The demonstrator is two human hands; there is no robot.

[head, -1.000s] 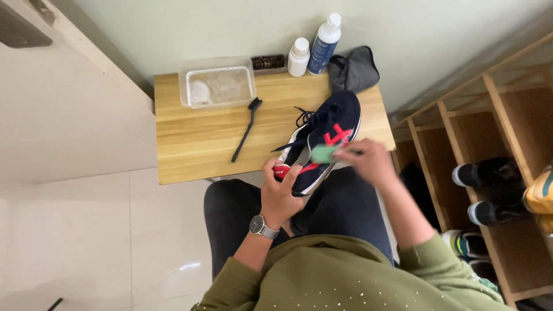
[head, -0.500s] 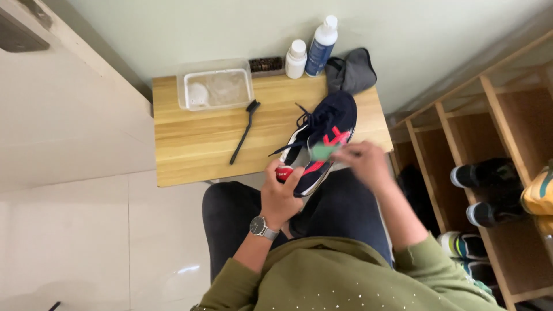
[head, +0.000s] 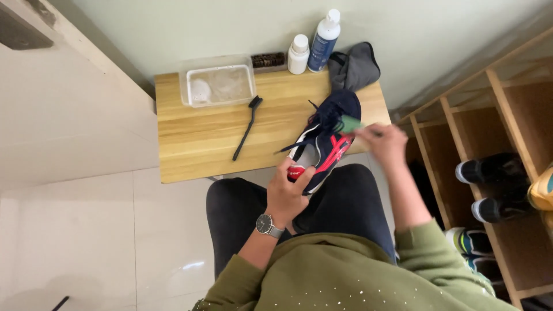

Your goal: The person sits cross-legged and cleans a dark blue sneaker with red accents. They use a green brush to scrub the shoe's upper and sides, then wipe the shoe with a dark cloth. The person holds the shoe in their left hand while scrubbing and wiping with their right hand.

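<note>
A dark blue sneaker (head: 331,124) with red stripes and a white sole is held tilted over my lap, toe resting toward the wooden table (head: 196,138). My left hand (head: 291,190) grips its heel end; a watch sits on that wrist. My right hand (head: 385,144), blurred by motion, holds a small green brush head (head: 349,123) against the upper side of the shoe. Loose dark laces hang off the shoe.
On the table lie a black long-handled brush (head: 246,126), a clear plastic tub of water (head: 218,85), two white bottles (head: 311,46), a dark brush block (head: 269,60) and a grey cloth (head: 354,66). A wooden shoe rack (head: 495,144) with shoes stands at right.
My right hand has shifted along the sneaker's side with the green brush. The left hand keeps its grip on the heel.
</note>
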